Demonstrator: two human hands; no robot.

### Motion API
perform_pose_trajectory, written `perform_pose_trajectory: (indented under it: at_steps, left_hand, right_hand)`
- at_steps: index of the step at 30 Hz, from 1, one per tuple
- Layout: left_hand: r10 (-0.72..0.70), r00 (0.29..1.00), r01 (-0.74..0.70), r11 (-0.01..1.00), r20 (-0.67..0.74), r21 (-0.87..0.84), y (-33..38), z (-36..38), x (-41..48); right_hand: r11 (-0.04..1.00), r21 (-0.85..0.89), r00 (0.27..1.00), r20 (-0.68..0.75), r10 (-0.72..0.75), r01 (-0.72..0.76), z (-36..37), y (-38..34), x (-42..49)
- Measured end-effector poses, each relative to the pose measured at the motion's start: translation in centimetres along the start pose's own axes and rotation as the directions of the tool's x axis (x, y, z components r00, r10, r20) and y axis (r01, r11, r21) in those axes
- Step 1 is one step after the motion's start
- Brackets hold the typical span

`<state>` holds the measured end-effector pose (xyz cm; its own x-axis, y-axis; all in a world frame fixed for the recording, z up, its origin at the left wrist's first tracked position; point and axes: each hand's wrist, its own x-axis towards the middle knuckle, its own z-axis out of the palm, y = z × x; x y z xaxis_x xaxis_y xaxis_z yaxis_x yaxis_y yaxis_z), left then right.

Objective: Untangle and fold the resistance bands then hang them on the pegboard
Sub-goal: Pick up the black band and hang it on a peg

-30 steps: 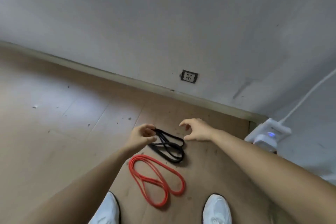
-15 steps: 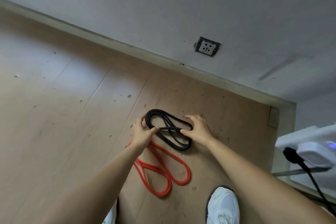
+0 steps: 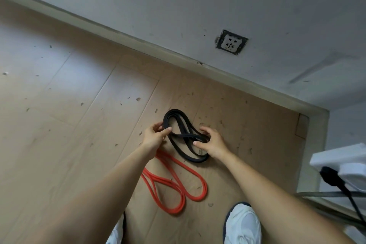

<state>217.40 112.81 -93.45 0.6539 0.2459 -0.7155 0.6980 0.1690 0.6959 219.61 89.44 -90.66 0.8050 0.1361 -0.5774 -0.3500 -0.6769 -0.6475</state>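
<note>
Left hand pinches the black band at its left loop. Right hand grips its crossed strands. White print on the band is illegible.

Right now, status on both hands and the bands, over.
Left hand and right hand both grip the black band, crossed in a figure-eight. Red band lies loose nearer the shoes. No pegboard in view, nothing blocking.
</note>
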Motion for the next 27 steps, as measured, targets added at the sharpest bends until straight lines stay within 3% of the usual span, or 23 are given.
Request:
perform_pose_trajectory:
  at_steps: [4, 8, 12, 18, 22, 27]
  left_hand:
    - [-0.041, 0.995, 0.054, 0.989, 0.09, -0.141, 1.3, 0.0, -0.1]
    - [0.028, 0.989, -0.012, 0.993, 0.143, -0.114, 2.0, -0.3, -0.3]
    - [0.131, 0.985, -0.122, 0.989, 0.115, -0.08, 1.9, 0.1, -0.8]
    - [0.113, 0.992, -0.106, 0.987, 0.052, -0.122, 2.5, 1.4, -1.5]
    - [0.121, 0.983, -0.103, 0.986, 0.14, -0.13, 2.9, 0.7, -1.9]
    - [0.198, 0.943, -0.192, 0.98, 0.266, -0.049, 5.4, -0.1, -3.9]
  right_hand:
    - [1.0, -0.005, 1.0, -0.012, -0.027, 0.027, -0.1, 0.0, -0.2]
    - [0.999, 0.04, 1.0, -0.019, -0.017, 0.017, -0.1, 0.3, -0.2]
    - [0.997, 0.074, 1.0, -0.02, -0.017, 0.018, -0.1, 0.5, -0.1]
    - [0.996, 0.087, 1.0, 0.018, -0.011, 0.01, -0.3, 0.9, 0.0]
    - [0.995, 0.101, 0.999, 0.044, 0.001, -0.005, -0.9, 1.0, 0.0]
    - [0.991, 0.122, 0.996, -0.08, -0.045, 0.054, -3.5, -1.6, -0.1]
